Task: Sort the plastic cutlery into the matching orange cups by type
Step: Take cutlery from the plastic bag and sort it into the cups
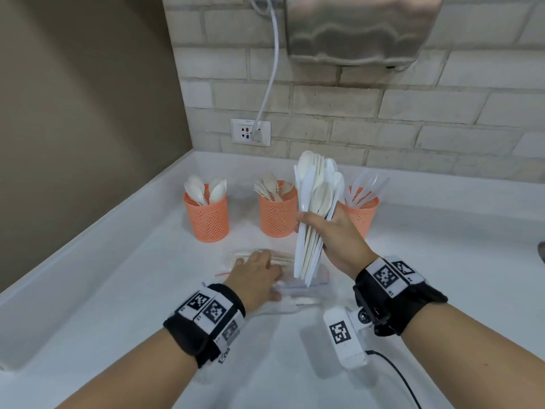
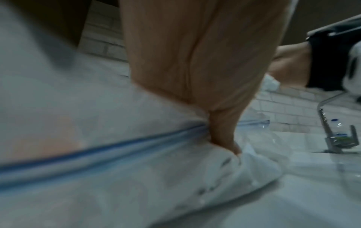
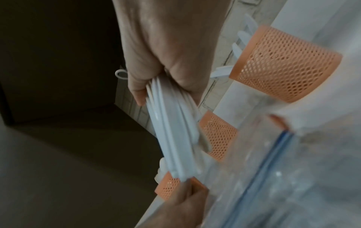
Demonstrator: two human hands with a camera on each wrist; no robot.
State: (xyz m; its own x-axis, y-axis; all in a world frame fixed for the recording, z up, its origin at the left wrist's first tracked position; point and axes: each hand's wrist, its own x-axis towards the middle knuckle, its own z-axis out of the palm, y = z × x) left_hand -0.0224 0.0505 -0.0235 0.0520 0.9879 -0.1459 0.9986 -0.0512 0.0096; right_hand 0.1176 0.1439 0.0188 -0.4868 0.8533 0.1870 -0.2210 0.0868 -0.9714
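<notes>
Above counter [image 1: 118, 290]: cutlery bundle [image 1: 315, 202] seemingly inside right hand [image 1: 339, 234]

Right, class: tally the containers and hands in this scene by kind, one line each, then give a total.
Orange mesh cups: 3 — left, middle, right
Clear zip bags on the counter: 1
Hands: 2 — left hand, right hand
Total: 6

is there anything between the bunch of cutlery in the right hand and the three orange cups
Nothing visible. The right hand holds the cutlery bunch upright above the counter, just in front of the cups, whose tops are open.
</notes>
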